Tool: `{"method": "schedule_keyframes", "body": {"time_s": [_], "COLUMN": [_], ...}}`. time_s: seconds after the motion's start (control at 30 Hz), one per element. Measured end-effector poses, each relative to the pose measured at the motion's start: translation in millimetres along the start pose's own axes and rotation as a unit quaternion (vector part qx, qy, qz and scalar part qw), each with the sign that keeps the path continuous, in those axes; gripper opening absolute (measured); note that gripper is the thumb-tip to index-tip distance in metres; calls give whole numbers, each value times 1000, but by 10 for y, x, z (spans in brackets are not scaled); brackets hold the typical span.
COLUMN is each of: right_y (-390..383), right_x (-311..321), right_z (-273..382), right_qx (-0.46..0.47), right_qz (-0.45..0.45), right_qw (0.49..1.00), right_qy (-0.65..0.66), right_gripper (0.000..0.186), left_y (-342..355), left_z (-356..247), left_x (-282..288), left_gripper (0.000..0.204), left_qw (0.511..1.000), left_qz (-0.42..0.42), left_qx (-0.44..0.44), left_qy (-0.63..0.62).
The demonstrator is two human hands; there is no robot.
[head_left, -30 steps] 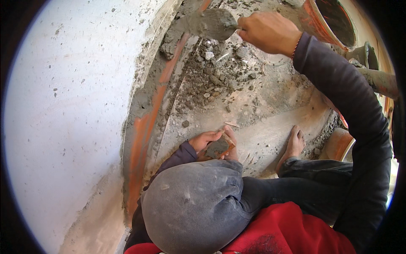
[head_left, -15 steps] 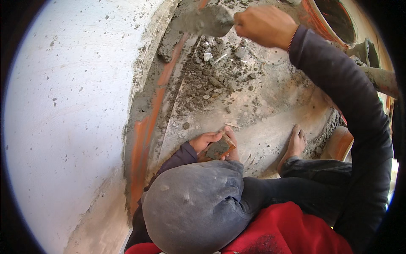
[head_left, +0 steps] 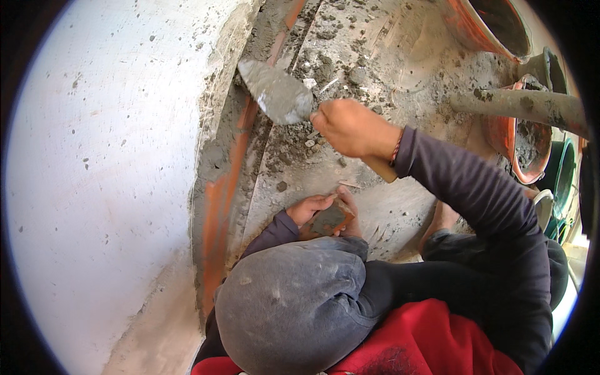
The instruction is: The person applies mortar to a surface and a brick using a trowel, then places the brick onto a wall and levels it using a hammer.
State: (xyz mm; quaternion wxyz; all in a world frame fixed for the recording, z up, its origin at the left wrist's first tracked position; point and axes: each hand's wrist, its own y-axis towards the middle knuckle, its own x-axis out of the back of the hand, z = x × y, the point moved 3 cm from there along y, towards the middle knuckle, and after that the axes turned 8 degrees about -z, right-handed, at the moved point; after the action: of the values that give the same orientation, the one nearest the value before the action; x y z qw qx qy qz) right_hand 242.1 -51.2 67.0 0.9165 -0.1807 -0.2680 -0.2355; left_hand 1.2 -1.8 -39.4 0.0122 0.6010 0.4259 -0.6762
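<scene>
My right hand (head_left: 355, 127) is closed round the wooden handle of a pointed trowel (head_left: 275, 94). Its blade is coated in wet grey mortar and points left, over the strip beside the wall. The handle's end sticks out below my wrist. Close to my knee, my left hand (head_left: 308, 209) grips a piece of orange brick (head_left: 337, 215) smeared with grey mortar. The brick is just in front of my left foot (head_left: 349, 203), and my fingers on its far side are hidden. An orange brick course (head_left: 219, 206), partly covered in mortar, runs along the wall's foot.
A white plastered wall (head_left: 106, 156) rises on the left. Mortar crumbs and rubble (head_left: 325, 69) litter the floor ahead. On the right are an orange bucket (head_left: 478, 28), another mortar-caked orange bucket (head_left: 520, 147), green buckets (head_left: 562, 172) and a dirty pipe (head_left: 519, 106).
My right hand has brought the trowel back toward me, away from the far end of the strip. The brick in my left hand now shows more of its mortared face.
</scene>
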Motion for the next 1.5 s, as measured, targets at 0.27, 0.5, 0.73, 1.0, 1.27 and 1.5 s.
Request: {"method": "schedule_keyframes", "body": {"time_s": [0.27, 0.5, 0.73, 1.0, 1.27, 1.5], "right_y": [-244, 264, 140, -310, -96, 15], "right_x": [-661, -1384, -1896, -1933, -386, 279], "right_z": [42, 379, 782, 755, -38, 54], "right_qx": [-325, -316, -301, -267, -121, 14], "right_qz": [-60, -58, -15, -12, -218, -29], "right_qw": [795, 615, 648, 753, 956, 979], "right_qy": [509, 720, 699, 601, 156, -201], "right_gripper": [31, 20, 25, 35, 40, 35], "left_y": [-37, -24, -116, -106, 21, -54], "left_z": [12, 168, 88, 93, 74, 96], "left_x": [-1, 269, 64, 73, 27, 77], "left_gripper": [51, 53, 53, 53, 53, 54], "left_qw": [997, 969, 996, 998, 998, 998], "left_qz": [-60, -162, -47, 4, 18, 38], "left_qx": [-32, -107, -58, -50, -54, -41], "left_qy": [32, 153, 54, 32, 22, 7]}}
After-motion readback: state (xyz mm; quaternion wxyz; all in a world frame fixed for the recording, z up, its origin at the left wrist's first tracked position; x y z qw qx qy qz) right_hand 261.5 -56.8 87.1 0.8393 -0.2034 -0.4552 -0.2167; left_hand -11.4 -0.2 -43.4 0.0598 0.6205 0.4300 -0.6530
